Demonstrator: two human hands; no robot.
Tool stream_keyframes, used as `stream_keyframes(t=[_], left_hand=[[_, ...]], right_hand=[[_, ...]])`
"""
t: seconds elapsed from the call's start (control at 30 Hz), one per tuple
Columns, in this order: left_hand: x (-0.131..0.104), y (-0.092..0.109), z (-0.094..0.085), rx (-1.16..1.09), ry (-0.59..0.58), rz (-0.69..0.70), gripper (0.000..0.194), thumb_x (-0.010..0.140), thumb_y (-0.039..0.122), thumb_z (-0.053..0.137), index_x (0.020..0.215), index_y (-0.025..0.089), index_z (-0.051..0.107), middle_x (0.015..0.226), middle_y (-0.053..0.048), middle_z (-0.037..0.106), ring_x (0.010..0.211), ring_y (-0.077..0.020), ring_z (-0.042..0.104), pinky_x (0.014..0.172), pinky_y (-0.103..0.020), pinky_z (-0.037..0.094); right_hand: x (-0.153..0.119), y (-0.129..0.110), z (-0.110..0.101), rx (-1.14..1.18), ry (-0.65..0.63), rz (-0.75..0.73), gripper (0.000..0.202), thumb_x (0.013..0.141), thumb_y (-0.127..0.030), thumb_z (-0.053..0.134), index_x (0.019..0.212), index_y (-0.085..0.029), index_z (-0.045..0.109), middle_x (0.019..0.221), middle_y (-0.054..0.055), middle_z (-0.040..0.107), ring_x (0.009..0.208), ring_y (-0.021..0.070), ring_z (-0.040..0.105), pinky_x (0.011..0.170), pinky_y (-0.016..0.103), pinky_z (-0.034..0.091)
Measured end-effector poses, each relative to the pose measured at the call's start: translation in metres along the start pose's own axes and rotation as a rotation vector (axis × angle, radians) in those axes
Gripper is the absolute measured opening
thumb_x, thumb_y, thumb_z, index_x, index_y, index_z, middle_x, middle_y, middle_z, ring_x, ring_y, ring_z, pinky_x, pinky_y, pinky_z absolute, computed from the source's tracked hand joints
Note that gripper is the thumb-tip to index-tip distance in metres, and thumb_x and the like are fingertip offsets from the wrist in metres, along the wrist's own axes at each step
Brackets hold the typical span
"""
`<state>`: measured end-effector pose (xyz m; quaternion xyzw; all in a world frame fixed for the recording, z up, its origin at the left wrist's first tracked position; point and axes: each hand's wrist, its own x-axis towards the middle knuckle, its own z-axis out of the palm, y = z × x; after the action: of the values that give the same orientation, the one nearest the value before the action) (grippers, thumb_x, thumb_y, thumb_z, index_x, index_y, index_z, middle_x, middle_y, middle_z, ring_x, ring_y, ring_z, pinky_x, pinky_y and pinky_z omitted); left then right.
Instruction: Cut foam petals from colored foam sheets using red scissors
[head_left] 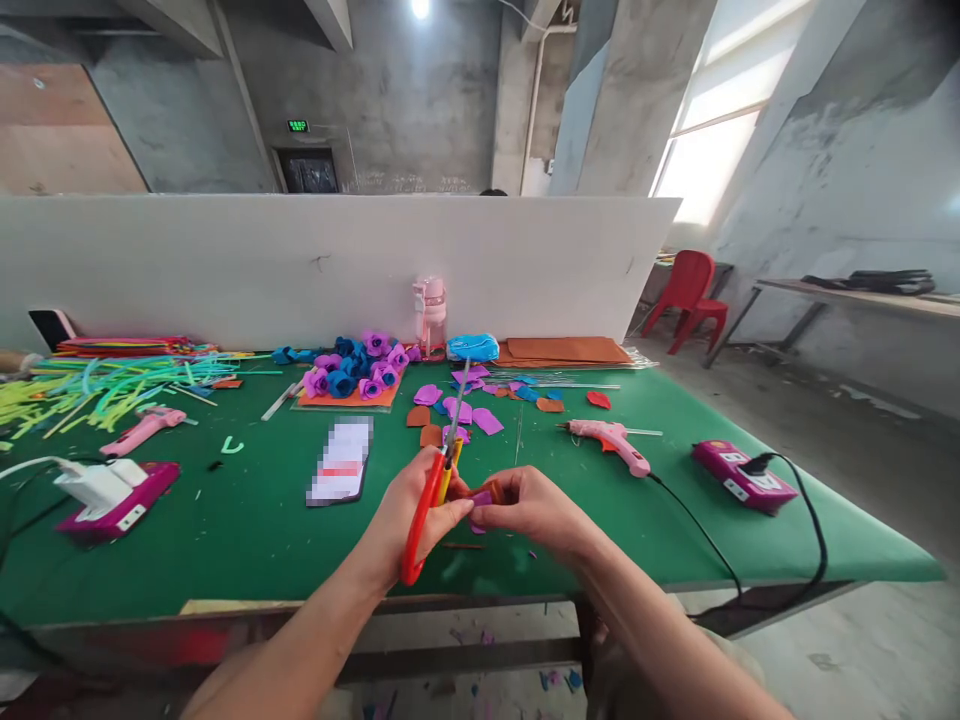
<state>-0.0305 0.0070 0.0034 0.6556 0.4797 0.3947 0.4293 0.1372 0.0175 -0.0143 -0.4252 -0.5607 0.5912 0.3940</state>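
Observation:
My left hand [427, 500] is closed around scissors [417, 535] with a red handle loop and a yellow one. Their blades point up and away over the table. The thumb and fingertips of that hand also meet a small purple and brown piece [481, 498]. On its other side, my right hand [525, 505] pinches the same piece. Just beyond the hands lie purple petal-shaped pieces [487, 421] and brown ones [418, 416], some overlapping. Further back, purple and blue handmade flowers [360, 368] sit bunched together on an orange sheet.
A pink glue gun [611, 440] lies at right, its cord running to a magenta power strip [746, 478]. Left of my hands are a phone [341, 460], another pink glue gun [146, 430] and colourful strips [97, 390]. A white partition [315, 260] stands behind the green table [270, 560].

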Motion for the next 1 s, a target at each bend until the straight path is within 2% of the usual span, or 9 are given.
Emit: stream_keyframes(t=[0.17, 0.27, 0.33, 0.47, 0.6, 0.67, 0.77, 1.0], left_hand=[[0.001, -0.003, 0.000, 0.114, -0.021, -0.030, 0.023, 0.065, 0.019, 0.061, 0.080, 0.021, 0.044, 0.069, 0.006, 0.058, 0.065, -0.0113, 0.059, 0.062, -0.022, 0.046], [0.002, -0.004, 0.001, 0.094, -0.047, -0.032, 0.022, 0.064, 0.017, 0.059, 0.078, 0.021, 0.044, 0.068, 0.006, 0.057, 0.067, -0.0121, 0.060, 0.063, -0.023, 0.047], [0.003, -0.004, 0.004, 0.059, -0.008, -0.037, 0.023, 0.063, 0.016, 0.060, 0.078, 0.021, 0.044, 0.065, 0.006, 0.056, 0.064, -0.0122, 0.059, 0.061, -0.023, 0.047], [0.005, -0.006, 0.015, -0.123, 0.206, -0.039, 0.025, 0.063, 0.020, 0.063, 0.080, 0.020, 0.044, 0.066, 0.006, 0.056, 0.060, -0.0106, 0.057, 0.059, -0.022, 0.048], [0.009, -0.011, 0.030, -0.421, 0.397, -0.056, 0.032, 0.063, 0.027, 0.067, 0.085, 0.019, 0.046, 0.070, 0.006, 0.054, 0.063, -0.0098, 0.057, 0.062, -0.022, 0.049], [0.010, -0.012, 0.035, -0.500, 0.427, -0.057, 0.033, 0.063, 0.027, 0.067, 0.086, 0.019, 0.046, 0.072, 0.005, 0.053, 0.065, -0.0100, 0.058, 0.064, -0.022, 0.049], [0.012, -0.012, 0.038, -0.515, 0.443, -0.049, 0.031, 0.063, 0.025, 0.066, 0.086, 0.019, 0.046, 0.072, 0.005, 0.052, 0.065, -0.0096, 0.057, 0.062, -0.021, 0.048], [0.011, -0.013, 0.041, -0.494, 0.422, -0.048, 0.029, 0.065, 0.028, 0.067, 0.083, 0.019, 0.046, 0.070, 0.005, 0.053, 0.062, -0.0091, 0.055, 0.058, -0.019, 0.047]], right_hand=[[-0.001, 0.001, 0.001, -0.083, -0.023, 0.018, 0.013, 0.057, -0.020, 0.071, 0.047, -0.017, 0.062, 0.045, -0.004, 0.053, 0.045, 0.0076, 0.039, 0.043, 0.022, 0.024], [0.000, -0.001, 0.000, -0.177, -0.041, 0.036, 0.014, 0.060, -0.018, 0.068, 0.048, -0.017, 0.060, 0.046, -0.005, 0.050, 0.046, 0.0068, 0.035, 0.044, 0.022, 0.022], [0.000, -0.002, 0.000, -0.170, -0.038, 0.022, 0.014, 0.061, -0.020, 0.069, 0.050, -0.017, 0.061, 0.046, -0.005, 0.051, 0.046, 0.0069, 0.036, 0.044, 0.022, 0.022], [0.003, -0.001, 0.005, 0.051, 0.029, -0.067, 0.012, 0.064, -0.028, 0.072, 0.064, -0.018, 0.068, 0.059, -0.002, 0.062, 0.054, 0.0102, 0.050, 0.051, 0.022, 0.034], [0.006, 0.006, 0.017, 0.368, 0.159, -0.082, 0.029, 0.065, -0.033, 0.076, 0.090, -0.020, 0.071, 0.083, 0.003, 0.072, 0.074, 0.0162, 0.062, 0.067, 0.026, 0.045], [0.007, 0.008, 0.022, 0.436, 0.187, -0.070, 0.034, 0.064, -0.034, 0.077, 0.095, -0.020, 0.071, 0.085, 0.005, 0.073, 0.080, 0.0190, 0.064, 0.072, 0.028, 0.047], [0.008, 0.009, 0.025, 0.459, 0.205, -0.077, 0.030, 0.064, -0.035, 0.078, 0.089, -0.019, 0.073, 0.084, 0.006, 0.073, 0.087, 0.0218, 0.065, 0.079, 0.032, 0.047], [0.010, 0.011, 0.022, 0.503, 0.243, -0.021, 0.029, 0.059, -0.035, 0.081, 0.082, -0.019, 0.074, 0.080, 0.005, 0.074, 0.079, 0.0184, 0.066, 0.078, 0.029, 0.048]])
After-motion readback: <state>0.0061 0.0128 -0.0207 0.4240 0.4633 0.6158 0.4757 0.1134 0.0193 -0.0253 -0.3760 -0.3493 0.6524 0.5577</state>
